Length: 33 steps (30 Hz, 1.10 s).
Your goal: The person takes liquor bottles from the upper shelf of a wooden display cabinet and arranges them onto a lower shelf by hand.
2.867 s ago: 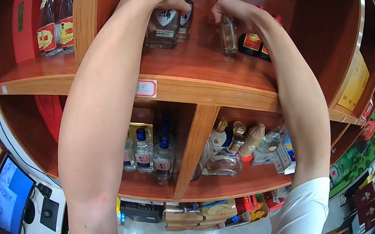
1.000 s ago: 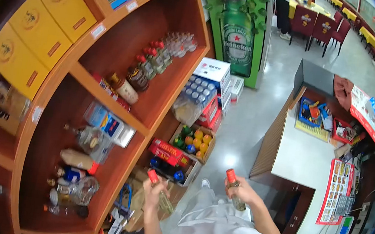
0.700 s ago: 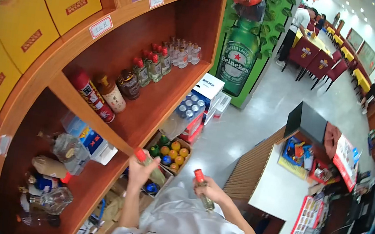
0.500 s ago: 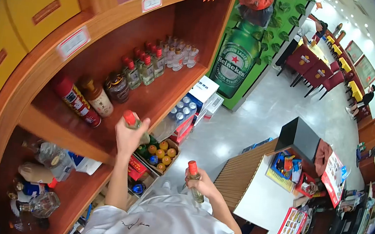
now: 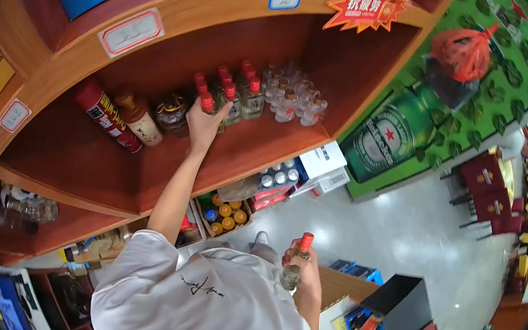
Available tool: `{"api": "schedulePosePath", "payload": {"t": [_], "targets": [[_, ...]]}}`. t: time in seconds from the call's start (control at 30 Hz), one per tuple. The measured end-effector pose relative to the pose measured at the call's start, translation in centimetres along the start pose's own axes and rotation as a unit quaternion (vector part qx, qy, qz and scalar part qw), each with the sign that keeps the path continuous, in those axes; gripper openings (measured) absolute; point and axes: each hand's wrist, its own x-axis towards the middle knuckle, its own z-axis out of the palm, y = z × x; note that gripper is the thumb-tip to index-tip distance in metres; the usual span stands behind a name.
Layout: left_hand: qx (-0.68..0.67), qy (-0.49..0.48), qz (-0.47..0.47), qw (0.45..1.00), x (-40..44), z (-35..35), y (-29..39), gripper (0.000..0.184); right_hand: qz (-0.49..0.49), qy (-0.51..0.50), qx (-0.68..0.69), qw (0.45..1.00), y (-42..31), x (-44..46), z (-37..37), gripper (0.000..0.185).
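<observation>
My left hand [image 5: 203,130] reaches onto the wooden shelf, its fingers closed round a small clear glass bottle with a red cap [image 5: 207,102]. That bottle stands at the near left end of a group of matching red-capped bottles [image 5: 253,101]; its lower part is hidden by my fingers. My right hand [image 5: 308,271], low in front of my body, grips another red-capped clear bottle [image 5: 292,275], held nearly upright. Right of the group stand several small clear bottles with pale tops [image 5: 312,110]. Left of my left hand is a dark, rounded bottle [image 5: 172,117].
A red spray can [image 5: 108,116] and a brown-capped bottle [image 5: 140,123] lean further left on the shelf [image 5: 239,152]. Below are a box of orange-topped bottles [image 5: 225,214] and packed cans [image 5: 281,177]. A counter with a black box [image 5: 400,300] stands at right.
My left hand has moved its bottle from in front of the shelf to the red-capped group. The view has turned toward the shelf; my right hand still holds its bottle.
</observation>
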Motion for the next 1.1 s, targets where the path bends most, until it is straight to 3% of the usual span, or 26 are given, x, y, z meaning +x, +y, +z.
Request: {"api": "schedulePosePath", "payload": {"t": [0.1,0.13,0.23,0.37,0.6,0.67,0.83,0.93,1.07,1.1], "targets": [[0.018,0.06,0.04,0.997,-0.5,1.5,-1.8,0.043,0.004,-0.015,-0.016,1.0,-3.6,3.3,-3.3,0.039],[0.012,0.06,0.002,0.998,-0.5,1.4,-1.9,0.046,0.001,-0.025,-0.036,0.999,-4.7,4.4,-4.2,0.039],[0.044,0.068,0.04,0.996,-0.8,1.3,-2.6,0.051,0.001,-0.065,-0.073,0.995,-7.7,7.4,-5.6,0.039],[0.017,0.001,-0.049,0.999,-1.9,0.0,-1.9,0.059,-0.005,-0.101,-0.115,0.988,-9.2,10.6,-5.1,0.038],[0.088,0.091,-0.043,0.991,-7.3,0.0,-6.6,0.054,0.017,-0.148,-0.114,0.982,-8.4,14.0,-0.2,0.034],[0.161,0.092,-0.047,0.981,-7.8,-0.5,-7.0,0.049,-0.024,-0.192,-0.198,0.961,-8.8,15.4,1.7,0.033],[0.127,0.051,-0.1,0.986,-6.4,-0.7,-6.7,0.041,-0.16,-0.217,-0.289,0.919,-9.4,19.1,7.1,0.026],[0.15,0.056,-0.105,0.981,-6.0,-0.5,-6.8,0.042,-0.293,-0.143,-0.331,0.886,-10.1,20.6,11.3,0.037],[0.159,0.059,-0.104,0.98,-5.5,-0.2,-6.9,0.041,-0.35,-0.077,-0.327,0.874,-10.8,22.2,14.7,0.045],[0.152,0.059,-0.095,0.982,-5.5,-0.3,-7.0,0.04,-0.323,-0.071,-0.323,0.887,-11.0,22.5,15.5,0.046]]}}
